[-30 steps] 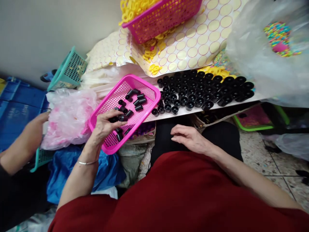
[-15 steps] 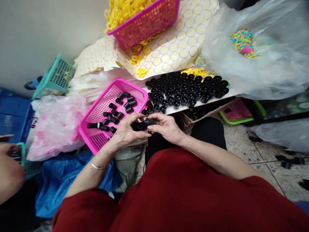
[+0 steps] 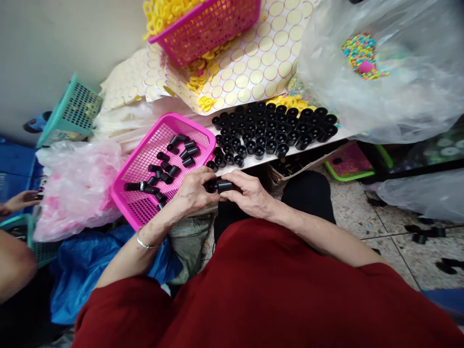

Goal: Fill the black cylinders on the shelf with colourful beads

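My left hand (image 3: 195, 192) and my right hand (image 3: 251, 193) meet above my lap, fingers closed. Between them are black plastic cylinders (image 3: 224, 185), set end to end; whether they are joined I cannot tell. The left fingers wrap the wider end and hide much of it, while the right fingers grip the narrower one. Just left of my hands, a pink mesh basket (image 3: 121, 170) holds several loose black cylinders (image 3: 174, 170). Behind my hands, rows of black cups (image 3: 259, 152) stand upright with their open ends up on a white tabletop.
Yellow plastic pieces fill a second pink basket (image 3: 213, 30) on sheets of round stickers (image 3: 250, 72). A clear bag (image 3: 402, 96) with colourful beads lies at right, a pinkish bag (image 3: 78, 188) at left. A co-worker's hand (image 3: 22, 202) shows at the far left.
My hands have drawn closer together around the black cylinders, which now line up more straight. The view has shifted slightly, and the co-worker's hand at the far left has moved up.
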The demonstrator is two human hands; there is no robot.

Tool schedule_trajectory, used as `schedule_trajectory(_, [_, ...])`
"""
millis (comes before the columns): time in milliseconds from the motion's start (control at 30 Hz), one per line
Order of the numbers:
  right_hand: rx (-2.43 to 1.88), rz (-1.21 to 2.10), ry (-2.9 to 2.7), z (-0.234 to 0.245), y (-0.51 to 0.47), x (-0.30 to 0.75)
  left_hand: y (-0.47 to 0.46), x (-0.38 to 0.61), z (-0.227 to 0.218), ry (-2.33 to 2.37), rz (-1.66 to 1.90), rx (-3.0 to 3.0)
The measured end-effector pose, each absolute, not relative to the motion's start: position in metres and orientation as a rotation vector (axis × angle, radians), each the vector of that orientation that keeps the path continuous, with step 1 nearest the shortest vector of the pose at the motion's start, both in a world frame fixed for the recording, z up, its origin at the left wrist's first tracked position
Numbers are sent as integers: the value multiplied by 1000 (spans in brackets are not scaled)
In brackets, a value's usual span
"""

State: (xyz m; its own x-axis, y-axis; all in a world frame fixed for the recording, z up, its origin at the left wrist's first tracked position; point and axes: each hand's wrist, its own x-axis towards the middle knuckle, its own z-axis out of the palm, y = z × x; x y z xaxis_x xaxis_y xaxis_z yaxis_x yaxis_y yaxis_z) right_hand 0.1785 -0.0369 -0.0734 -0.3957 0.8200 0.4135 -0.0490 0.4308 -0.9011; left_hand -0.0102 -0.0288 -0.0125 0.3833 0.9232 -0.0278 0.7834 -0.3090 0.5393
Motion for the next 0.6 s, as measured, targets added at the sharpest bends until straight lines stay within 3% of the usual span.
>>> schedule_trajectory(600, [-771, 1210, -1740, -69, -39, 176, -32, 0, -20, 1415, 398, 2244])
